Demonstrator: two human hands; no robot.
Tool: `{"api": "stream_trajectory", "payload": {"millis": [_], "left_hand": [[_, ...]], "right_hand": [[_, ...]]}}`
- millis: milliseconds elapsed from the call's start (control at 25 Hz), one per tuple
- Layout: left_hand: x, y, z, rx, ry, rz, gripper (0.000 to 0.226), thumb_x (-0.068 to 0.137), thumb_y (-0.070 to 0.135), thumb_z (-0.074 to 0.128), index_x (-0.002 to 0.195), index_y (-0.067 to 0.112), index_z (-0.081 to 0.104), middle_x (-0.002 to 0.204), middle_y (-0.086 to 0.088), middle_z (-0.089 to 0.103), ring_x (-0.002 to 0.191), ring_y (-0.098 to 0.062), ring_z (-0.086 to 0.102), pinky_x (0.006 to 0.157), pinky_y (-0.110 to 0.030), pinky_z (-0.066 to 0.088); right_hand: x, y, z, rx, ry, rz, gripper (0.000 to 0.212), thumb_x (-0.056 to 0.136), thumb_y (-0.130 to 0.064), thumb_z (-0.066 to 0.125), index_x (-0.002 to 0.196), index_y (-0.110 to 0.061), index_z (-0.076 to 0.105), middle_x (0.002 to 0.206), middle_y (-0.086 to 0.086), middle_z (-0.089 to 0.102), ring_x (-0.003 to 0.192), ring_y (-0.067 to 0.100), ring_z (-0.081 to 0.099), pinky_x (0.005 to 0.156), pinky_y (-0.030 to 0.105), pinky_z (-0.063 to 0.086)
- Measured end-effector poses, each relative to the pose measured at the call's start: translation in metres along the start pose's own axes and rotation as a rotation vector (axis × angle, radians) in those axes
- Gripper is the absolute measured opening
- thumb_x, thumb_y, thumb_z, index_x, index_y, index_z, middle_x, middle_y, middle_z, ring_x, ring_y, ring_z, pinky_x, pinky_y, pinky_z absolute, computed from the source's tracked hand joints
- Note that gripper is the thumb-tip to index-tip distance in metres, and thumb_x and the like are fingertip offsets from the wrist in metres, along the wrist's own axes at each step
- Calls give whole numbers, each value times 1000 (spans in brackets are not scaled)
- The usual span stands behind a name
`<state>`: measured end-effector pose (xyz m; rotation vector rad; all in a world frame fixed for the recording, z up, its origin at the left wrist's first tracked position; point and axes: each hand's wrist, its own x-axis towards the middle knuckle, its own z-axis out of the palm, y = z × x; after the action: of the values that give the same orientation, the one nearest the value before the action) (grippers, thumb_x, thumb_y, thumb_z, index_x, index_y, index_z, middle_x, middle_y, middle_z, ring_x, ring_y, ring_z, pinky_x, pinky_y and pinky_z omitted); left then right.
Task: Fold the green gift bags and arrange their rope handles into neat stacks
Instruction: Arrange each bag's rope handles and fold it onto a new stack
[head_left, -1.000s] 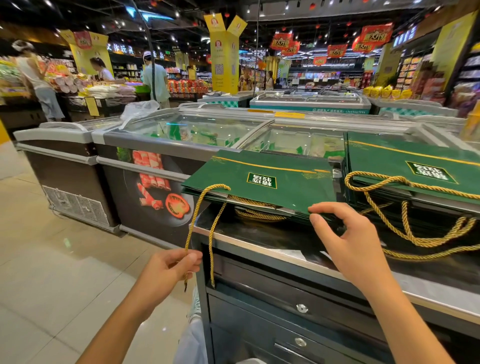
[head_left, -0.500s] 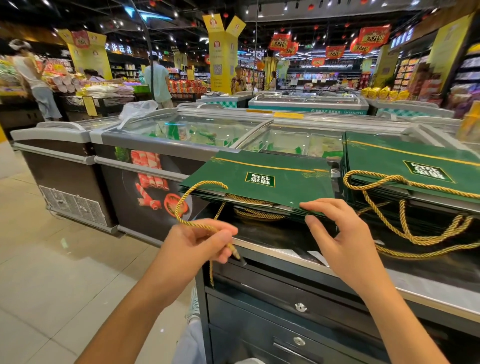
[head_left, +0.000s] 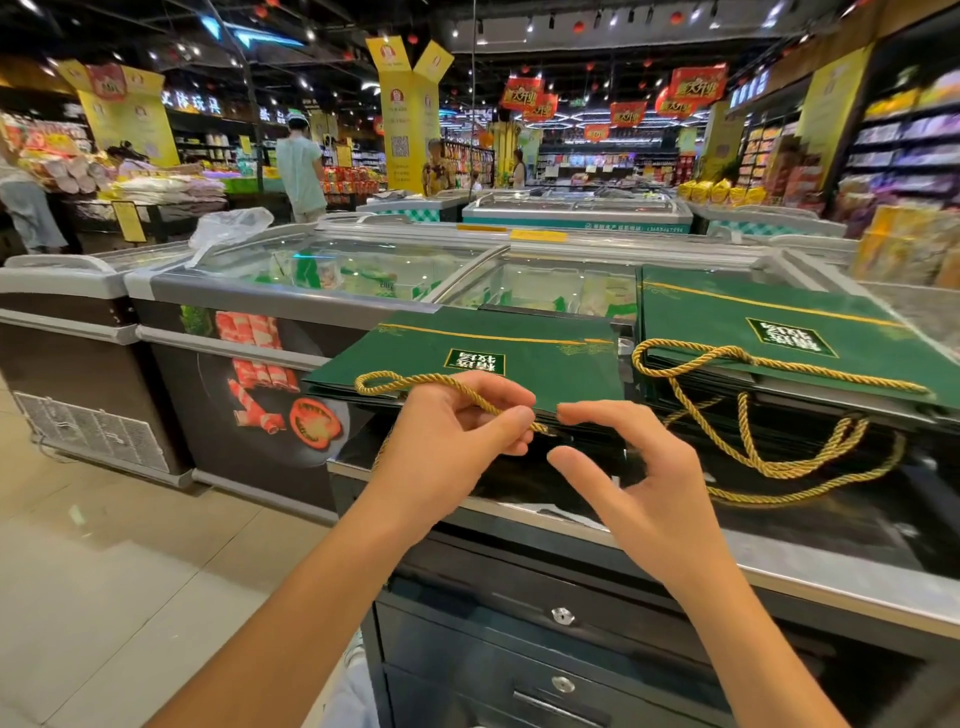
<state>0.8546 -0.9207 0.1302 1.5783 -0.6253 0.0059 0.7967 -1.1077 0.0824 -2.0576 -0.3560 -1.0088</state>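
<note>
Supermarket aisle is filling the frame, with chest freezers (head_left: 322, 280) running across the middle and shoppers standing far back at upper left. Dark counter (head_left: 779, 566) with a steel top is sitting at lower right, with drawers (head_left: 562, 616) below it.

Two stacks of flat green bags are lying at centre and right. The right stack (head_left: 727, 322) is sitting at mid right with its rope handles (head_left: 779, 467) hanging in loose loops down over the counter. The left stack (head_left: 519, 353) is sitting at frame centre, its near edge overhanging.

Left hand (head_left: 447, 441) is pinching the top bag's gold rope handle (head_left: 415, 382) between thumb and forefinger, the loop lying over the bag's near left corner. Right hand (head_left: 639, 499) is hovering just beside that pinch, fingers spread and relaxed, gripping nothing.

Step looks like handle tidying on the left stack, with the right stack's ropes not yet arranged. To do it well, the right hand should probably be pressing the bag edge flat while the left is laying the loop on top without tugging. The overhanging stack is likely to slide, and twisted rope tends to spring back.
</note>
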Motion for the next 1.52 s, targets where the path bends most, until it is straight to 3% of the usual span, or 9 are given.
{"api": "stream_trajectory", "payload": {"millis": [160,240,400,480,800,1080,1200,1360,1520], "left_hand": [[-2,-4,7,53,-56,9,10,90,4,72,99,8,73,80,-8,76,79,-19,76,77,-31,63],[-2,-1,6,113,-82,59,12,89,9,75,101,14,74,84,-3,76,80,-16,75,80,-32,62],[12,4,-11,691,-78,382,32,87,28,78,118,25,70,114,11,68,109,-5,62,96,-23,50],[23,2,-17,859,-131,343,42,90,34,74,130,24,66,130,8,64,124,-9,56,108,-29,44],[16,-16,-10,840,-120,281,27,92,34,72,117,24,74,118,11,71,112,-9,62,103,-36,49],[4,-19,-3,807,-118,261,25,91,34,73,112,23,75,115,11,71,108,-12,60,100,-38,48],[3,-21,-2,807,-113,253,23,91,33,73,110,21,77,113,9,72,107,-14,60,97,-40,48],[2,-17,4,869,-165,247,23,95,33,68,111,21,77,113,3,72,106,-22,62,93,-45,48],[4,-13,8,981,-239,176,28,99,38,60,117,22,74,119,2,70,111,-23,60,95,-44,46]], "right_hand": [[-1,7,0,-36,35,-37,17,89,-30,71,105,-24,75,103,-20,70,107,9,65,93,26,51],[-1,9,0,-19,15,0,24,89,-25,70,113,-25,73,99,-15,70,103,12,65,91,23,51],[3,11,-1,31,-31,53,24,97,-12,63,117,-20,73,102,-6,69,102,15,64,85,19,49],[3,11,-2,54,-7,78,21,98,-8,63,111,-20,73,101,-8,69,100,15,65,84,17,49],[5,6,-5,205,70,186,9,96,-10,65,102,-15,69,90,-5,76,93,16,73,86,31,57],[6,4,-8,170,78,235,6,92,-19,71,97,-20,75,84,-4,72,79,20,65,73,43,54],[7,4,-8,171,47,258,5,91,-18,73,94,-16,76,83,-3,74,79,18,68,73,38,56],[7,3,-4,101,46,233,3,88,-16,77,91,-14,78,80,-6,74,74,8,65,68,19,50],[7,7,1,13,37,236,2,88,-16,78,90,-17,79,79,-7,74,74,12,67,69,29,54]]}}
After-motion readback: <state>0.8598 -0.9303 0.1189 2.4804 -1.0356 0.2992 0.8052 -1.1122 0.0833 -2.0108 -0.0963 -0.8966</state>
